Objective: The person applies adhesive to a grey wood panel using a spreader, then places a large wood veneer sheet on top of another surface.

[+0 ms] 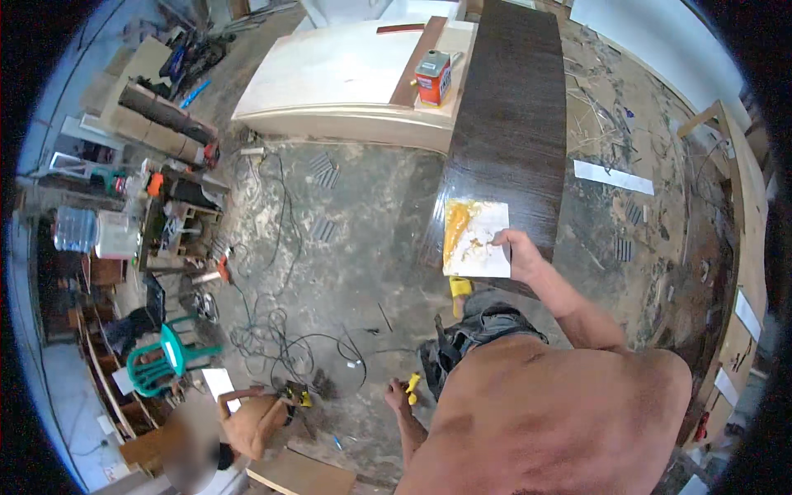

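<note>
My right hand point(521, 252) grips the right edge of a small white rectangular board point(495, 216), thumb on top. Thick yellow-orange paste point(456, 231) covers the board's left side, with smears toward its middle. The board is over the near end of a long dark wood-grain panel point(511, 99); whether it touches the panel I cannot tell. Low at my left side, my left hand point(398, 393) is closed around a small yellow object point(412, 386), its kind unclear. Another yellow piece point(459, 294) shows just below the white board, partly hidden.
A red-and-white can point(433, 77) stands on a pale panel stack point(330, 70) left of the dark panel. Black cables point(276, 342) lie coiled on the floor. At lower left, another person point(256, 425) crouches beside a yellow tool point(304, 399), near a green plastic chair point(171, 351).
</note>
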A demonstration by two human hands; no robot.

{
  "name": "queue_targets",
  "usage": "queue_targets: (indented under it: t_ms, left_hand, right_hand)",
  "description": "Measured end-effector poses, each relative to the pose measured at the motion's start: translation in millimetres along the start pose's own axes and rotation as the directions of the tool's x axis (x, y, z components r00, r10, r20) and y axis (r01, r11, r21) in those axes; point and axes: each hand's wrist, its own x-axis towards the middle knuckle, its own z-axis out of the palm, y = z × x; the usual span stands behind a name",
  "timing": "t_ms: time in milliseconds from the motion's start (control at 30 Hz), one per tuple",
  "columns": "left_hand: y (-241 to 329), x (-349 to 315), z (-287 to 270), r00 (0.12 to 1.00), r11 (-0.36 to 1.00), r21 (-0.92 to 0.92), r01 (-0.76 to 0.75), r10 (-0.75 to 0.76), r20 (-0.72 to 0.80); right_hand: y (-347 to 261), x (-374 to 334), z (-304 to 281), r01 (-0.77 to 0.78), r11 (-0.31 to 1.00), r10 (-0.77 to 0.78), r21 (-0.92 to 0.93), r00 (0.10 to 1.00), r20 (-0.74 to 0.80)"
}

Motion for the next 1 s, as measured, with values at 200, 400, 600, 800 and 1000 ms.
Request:
queue_targets:
  t_ms: [200,400,600,800,1000]
  left_hand:
    - [94,31,25,0.981,0.985,0.039,0.167,-0.170,0.095]
    - [172,137,19,0.964,0.951,0.291,0.105,-0.169,0.203]
    - [265,316,6,0.907,0.934,0.280,0.222,-0.303,0.293]
    - [433,539,-32,0.952,0.988,0.156,0.002,-0.050,0.300]
    - [536,604,21,0.949,0.995,0.021,-0.094,0.084,0.305]
  right_hand:
    - [-99,59,43,0.301,0.929,-0.318,-0.213,0.947,-0.045]
    - [-156,139,90,0.561,0.821,-0.571,-0.108,0.811,-0.127]
    - [-147,183,120,0.696,0.709,-0.702,-0.113,0.680,-0.212]
    - [-143,258,189,0.716,0.693,-0.705,-0.083,0.649,-0.285]
    - [-184,288,195,0.770,0.622,-0.762,-0.140,0.556,-0.332]
